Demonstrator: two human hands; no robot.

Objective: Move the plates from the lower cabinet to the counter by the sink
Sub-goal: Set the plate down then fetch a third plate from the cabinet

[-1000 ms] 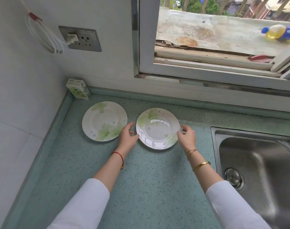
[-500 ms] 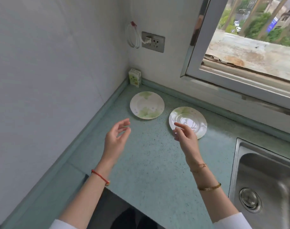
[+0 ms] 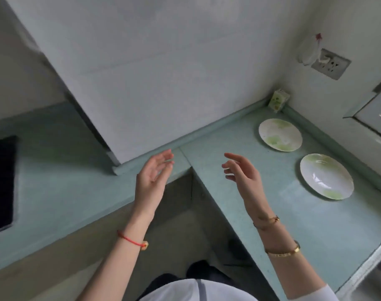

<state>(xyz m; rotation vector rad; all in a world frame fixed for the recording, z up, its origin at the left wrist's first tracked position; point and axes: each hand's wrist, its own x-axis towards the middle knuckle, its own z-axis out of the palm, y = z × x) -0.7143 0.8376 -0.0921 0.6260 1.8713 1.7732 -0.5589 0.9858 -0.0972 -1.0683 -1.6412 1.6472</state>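
Head cam has swung left vs 0.5 s ago, so the far plate (image 3: pixel 280 134) and near plate (image 3: pixel 326 176) now sit at the right on the counter (image 3: pixel 293 224), side by side w/ a small gap. The far one is near the carton (image 3: pixel 278 101). Your left hand (image 3: pixel 151 177) and right hand (image 3: pixel 243 172) have pulled back, apart, fingers loose, holding nothing, over the counter's inner corner edge. Bare counter btwn your hands and the plates. Sink rim (image 3: pixel 376 276) near right, black hob (image 3: pixel 0 181) at left.
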